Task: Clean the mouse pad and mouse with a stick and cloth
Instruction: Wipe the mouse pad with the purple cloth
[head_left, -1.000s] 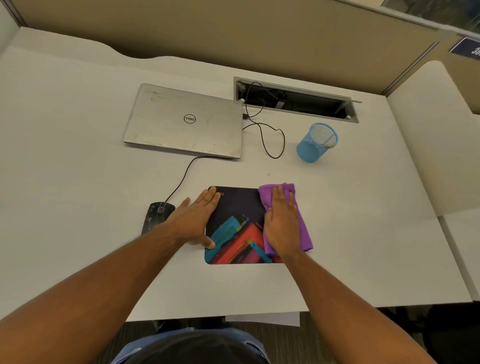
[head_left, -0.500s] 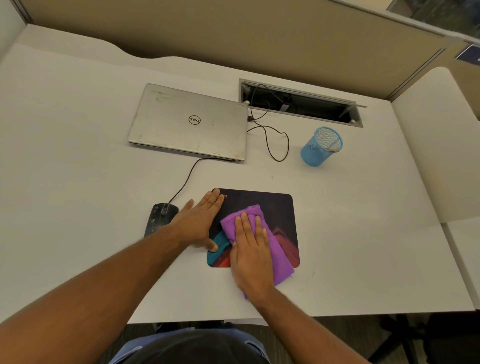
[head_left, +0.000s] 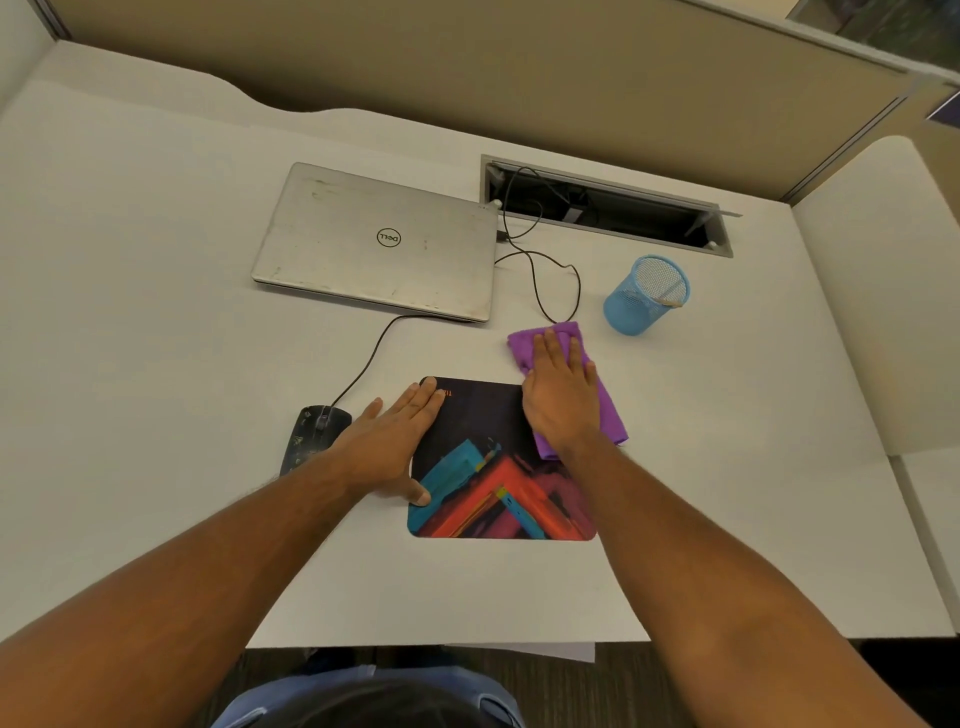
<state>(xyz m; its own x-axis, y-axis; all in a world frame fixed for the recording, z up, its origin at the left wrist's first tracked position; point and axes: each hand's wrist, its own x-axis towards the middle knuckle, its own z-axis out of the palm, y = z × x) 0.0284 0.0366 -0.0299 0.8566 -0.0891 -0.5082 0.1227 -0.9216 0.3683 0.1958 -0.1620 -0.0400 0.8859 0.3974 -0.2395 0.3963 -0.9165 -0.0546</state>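
While the wiping of the mouse pad (head_left: 498, 462) looks to be the step in hand, only one view is given, the head camera, so everything below is taken from that. The left hand (head_left: 387, 449) is laid flat on the pad's left edge with fingers straight and close together, thumb tip down near the teal patch, so the pad is being pinned in place. The right hand (head_left: 563, 400) is pressed flat on the purple cloth (head_left: 605, 410), fingers straight and slightly spread, nothing curled round anything. The cloth is caught under that palm at the pad's far right corner, and most of it is pushed off the pad onto the desk (head_left: 156, 312), with the fingertips reaching past the pad toward the blue mesh cup (head_left: 647, 296) (a pale stick-like thing can be made out inside, probably the stick from the task). The mouse (head_left: 311, 434) is parked just left of the left wrist, untouched, its cable run up to the closed laptop (head_left: 379, 244). Judging by this, the pad is maybe half done. Next, the cloth would need to be drawn back across the colourful near part with steady pressure, while the pad is held from sliding.
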